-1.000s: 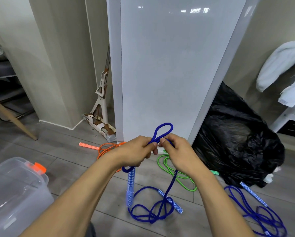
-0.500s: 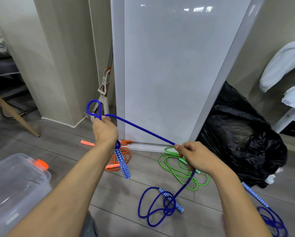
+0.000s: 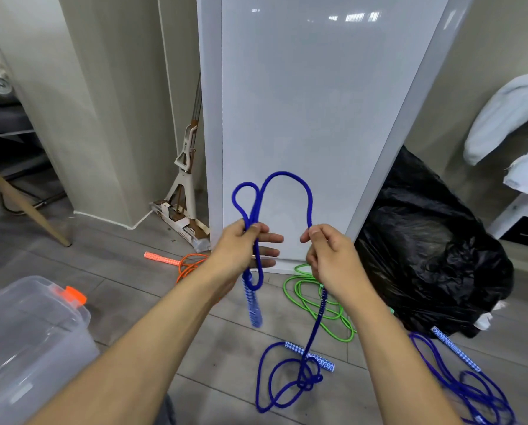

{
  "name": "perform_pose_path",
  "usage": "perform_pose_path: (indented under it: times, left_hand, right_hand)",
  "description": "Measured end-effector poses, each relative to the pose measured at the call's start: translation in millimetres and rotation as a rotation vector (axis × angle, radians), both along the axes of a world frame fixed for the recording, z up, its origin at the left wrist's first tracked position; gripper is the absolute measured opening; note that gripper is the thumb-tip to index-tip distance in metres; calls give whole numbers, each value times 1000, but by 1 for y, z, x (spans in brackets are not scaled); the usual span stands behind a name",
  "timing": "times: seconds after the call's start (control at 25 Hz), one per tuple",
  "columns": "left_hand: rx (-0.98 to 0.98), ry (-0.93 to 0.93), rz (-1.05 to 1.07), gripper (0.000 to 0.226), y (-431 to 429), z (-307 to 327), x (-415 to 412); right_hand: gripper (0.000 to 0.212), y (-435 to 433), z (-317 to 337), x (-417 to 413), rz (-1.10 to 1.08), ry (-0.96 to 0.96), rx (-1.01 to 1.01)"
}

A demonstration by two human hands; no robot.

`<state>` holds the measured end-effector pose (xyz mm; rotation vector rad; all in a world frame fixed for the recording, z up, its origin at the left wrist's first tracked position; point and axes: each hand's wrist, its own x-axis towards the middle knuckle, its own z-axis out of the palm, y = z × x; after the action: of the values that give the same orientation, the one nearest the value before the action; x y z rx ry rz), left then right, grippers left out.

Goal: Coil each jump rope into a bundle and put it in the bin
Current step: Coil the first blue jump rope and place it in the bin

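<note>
A blue jump rope arches between my two hands in front of the white panel. My left hand grips a small loop of it, with one patterned handle dangling below. My right hand pinches the other side of the arch; from it the rope drops to loose loops and the second handle on the floor. The clear plastic bin with an orange latch stands at the lower left. A green rope, an orange rope and another blue rope lie on the floor.
A tall white panel leans straight ahead. A full black rubbish bag sits to the right, a mop stands in the corner at the left, a chair leg is at far left, and white cloth hangs on a shelf.
My left hand, stretched out to the left half a second ago, has come back to the middle beside my right hand. The taut rope span is now a second upright loop.
</note>
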<state>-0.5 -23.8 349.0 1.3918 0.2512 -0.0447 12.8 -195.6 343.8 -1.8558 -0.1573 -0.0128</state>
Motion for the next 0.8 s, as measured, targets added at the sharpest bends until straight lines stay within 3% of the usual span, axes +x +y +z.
perform_pose_path:
  times: [0.2, 0.48, 0.68, 0.8]
  left_hand:
    - [20, -15, -90, 23, -18, -7, -4]
    - [70, -26, -89, 23, -18, -15, 1]
    - [-473, -11, 251, 23, 7, -6, 17]
    - [-563, 21, 358, 25, 27, -8, 25]
  right_hand:
    - [30, 19, -8, -8, 141, 27, -115]
    - [37, 22, -8, -15, 255, 127, -108]
    - [43, 13, -2, -19, 394, 293, -110]
    - [46, 5, 0, -20, 505, 344, -167]
